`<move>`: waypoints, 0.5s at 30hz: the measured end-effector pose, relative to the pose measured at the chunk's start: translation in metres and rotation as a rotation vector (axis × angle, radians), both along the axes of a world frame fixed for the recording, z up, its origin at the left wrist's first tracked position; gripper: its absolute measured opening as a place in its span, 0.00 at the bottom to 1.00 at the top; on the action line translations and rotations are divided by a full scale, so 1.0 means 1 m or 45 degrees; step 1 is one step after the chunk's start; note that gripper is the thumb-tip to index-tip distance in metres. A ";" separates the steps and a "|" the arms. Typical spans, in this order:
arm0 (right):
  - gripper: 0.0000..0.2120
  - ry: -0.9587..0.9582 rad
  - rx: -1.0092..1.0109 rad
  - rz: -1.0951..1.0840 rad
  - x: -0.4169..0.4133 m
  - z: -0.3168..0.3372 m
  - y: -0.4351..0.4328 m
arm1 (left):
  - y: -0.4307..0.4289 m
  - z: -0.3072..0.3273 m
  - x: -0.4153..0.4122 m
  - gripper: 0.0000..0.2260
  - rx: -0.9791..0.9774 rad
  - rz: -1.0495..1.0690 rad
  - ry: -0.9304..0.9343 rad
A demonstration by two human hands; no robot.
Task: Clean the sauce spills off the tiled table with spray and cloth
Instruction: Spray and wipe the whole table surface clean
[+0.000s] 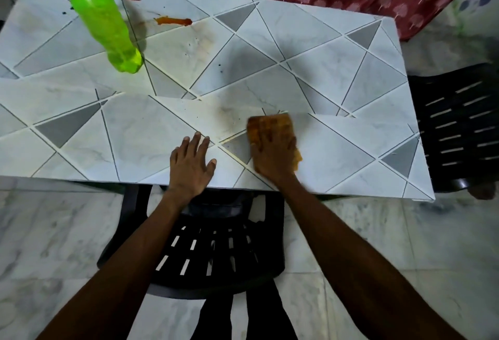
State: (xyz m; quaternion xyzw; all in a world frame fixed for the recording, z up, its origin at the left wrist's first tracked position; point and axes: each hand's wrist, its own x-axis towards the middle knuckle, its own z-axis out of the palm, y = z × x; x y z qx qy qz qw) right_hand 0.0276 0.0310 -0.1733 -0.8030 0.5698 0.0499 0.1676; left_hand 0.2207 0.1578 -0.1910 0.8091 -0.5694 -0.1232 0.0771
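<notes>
Two flat palms: left hand (pixel 190 163) spread, bracing; right hand (pixel 272 156) pressing the cloth (pixel 270 123) flat. Best to sweep firmly across the brown smear (pixel 226 118) (overlapping strokes).

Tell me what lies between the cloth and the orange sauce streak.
Head view: only tiled table, with faint brown smears and small dark specks, between cloth and orange sauce streak.

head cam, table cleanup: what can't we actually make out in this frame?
- Head view: the spray bottle has its pink top cut off by the upper edge, so the nozzle is unseen.
- Head view: the right hand covers most of the cloth. Both are blurred, and the table beneath them is hidden.
- Head view: the dark specks mid-table are too small to identify.
</notes>
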 end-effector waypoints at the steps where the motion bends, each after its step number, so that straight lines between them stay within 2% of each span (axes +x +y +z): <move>1: 0.30 0.012 -0.038 0.139 0.009 -0.004 0.015 | 0.000 0.000 0.000 0.30 -0.001 0.001 0.003; 4: 0.31 -0.008 -0.128 0.419 -0.009 -0.007 0.064 | -0.001 -0.002 0.001 0.30 -0.015 -0.004 0.017; 6: 0.29 -0.061 -0.110 0.451 -0.049 -0.007 0.079 | 0.001 -0.004 0.000 0.30 -0.014 -0.004 0.031; 11: 0.29 -0.006 -0.067 0.197 -0.141 -0.006 0.033 | 0.005 -0.011 -0.003 0.29 -0.023 0.001 0.014; 15: 0.31 0.010 -0.101 -0.004 -0.103 -0.013 -0.041 | 0.006 -0.016 -0.001 0.28 -0.018 0.006 -0.043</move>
